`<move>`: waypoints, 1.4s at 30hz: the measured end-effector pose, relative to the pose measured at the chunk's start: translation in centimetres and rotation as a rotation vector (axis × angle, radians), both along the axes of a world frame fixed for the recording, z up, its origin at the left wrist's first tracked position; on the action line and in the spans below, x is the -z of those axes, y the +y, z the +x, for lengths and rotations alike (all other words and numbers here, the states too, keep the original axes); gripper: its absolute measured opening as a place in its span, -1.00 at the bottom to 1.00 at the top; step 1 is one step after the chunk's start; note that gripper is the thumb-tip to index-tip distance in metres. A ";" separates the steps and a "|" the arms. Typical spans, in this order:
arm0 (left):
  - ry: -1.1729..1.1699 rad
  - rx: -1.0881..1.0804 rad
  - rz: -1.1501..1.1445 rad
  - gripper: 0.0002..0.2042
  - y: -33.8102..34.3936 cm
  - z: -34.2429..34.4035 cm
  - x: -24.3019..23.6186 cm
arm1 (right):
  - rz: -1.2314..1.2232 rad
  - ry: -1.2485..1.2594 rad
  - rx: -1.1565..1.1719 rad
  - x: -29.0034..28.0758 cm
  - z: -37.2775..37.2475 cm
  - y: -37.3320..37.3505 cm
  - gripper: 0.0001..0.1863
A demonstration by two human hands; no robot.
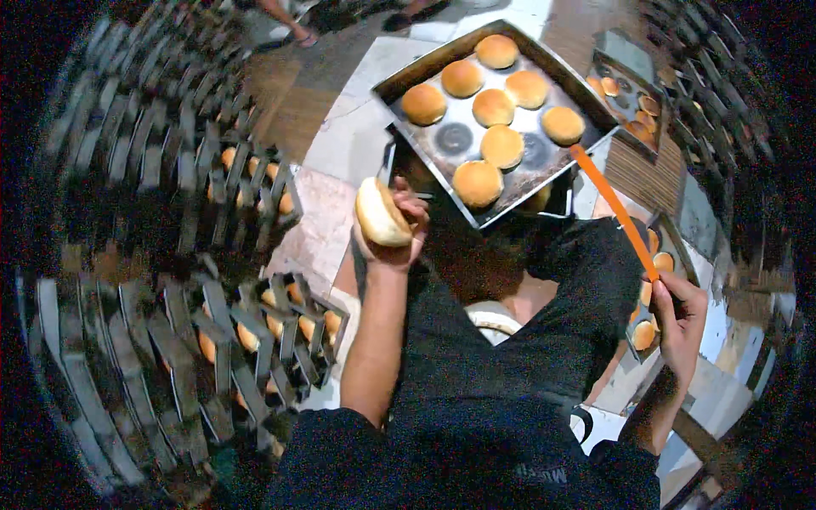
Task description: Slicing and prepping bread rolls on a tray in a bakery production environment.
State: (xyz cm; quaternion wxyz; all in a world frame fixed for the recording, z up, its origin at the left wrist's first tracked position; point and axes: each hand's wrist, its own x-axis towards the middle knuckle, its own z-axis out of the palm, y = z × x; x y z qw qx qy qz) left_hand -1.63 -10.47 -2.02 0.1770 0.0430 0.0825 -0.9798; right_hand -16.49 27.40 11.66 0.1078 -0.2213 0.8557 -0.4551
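My left hand (391, 242) holds a round bun (380, 212) on its side, pale edge showing, just left of a square metal tray (472, 212). Several golden buns (501, 146) sit in the tray, with dark round bare spots between some of them. My right hand (676, 314) grips a long, flat orange tool (619, 214) near its end. The tool's far tip meets or lies just below the bun (563, 123) at the tray's right corner; I cannot tell if they touch. Another dark tray (561, 208) shows beneath the main one.
Stacked trays of buns stand along the left (178, 323) and upper left (170, 170). More trays with buns lie at the upper right (653, 102) and beside my right leg (646, 336). Another person's feet (302, 34) are at the top, on the tiled floor (323, 187).
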 end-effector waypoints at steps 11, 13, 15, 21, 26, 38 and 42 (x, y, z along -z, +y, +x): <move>-0.681 -0.181 -0.421 -0.57 4.3 6.4 -3.5 | 0.080 0.283 -0.338 -1.8 3.3 -5.1 -0.87; -0.658 -0.093 -0.403 -0.54 4.9 6.7 -4.3 | 0.154 0.070 -0.432 -3.0 3.1 -6.1 -0.87; -0.607 -0.044 -0.325 -0.53 5.6 6.8 -3.8 | 0.162 0.079 -0.459 -2.9 3.2 -6.6 -0.88; -0.564 0.012 -0.228 -0.57 8.2 5.4 -2.6 | 0.177 0.082 -0.474 -1.7 3.0 -6.3 -0.86; -0.759 -0.104 -0.674 -0.67 9.6 5.9 -3.4 | 0.258 0.152 -0.569 -3.5 2.0 -6.6 -0.84; -0.642 -0.044 -1.273 -0.64 8.3 7.6 -7.5 | 0.430 0.056 -0.821 -8.1 -0.3 -8.7 -0.59; -0.564 0.077 -1.427 -0.61 8.0 7.7 -8.1 | 0.355 0.272 -0.992 -10.3 -1.4 -9.3 -0.62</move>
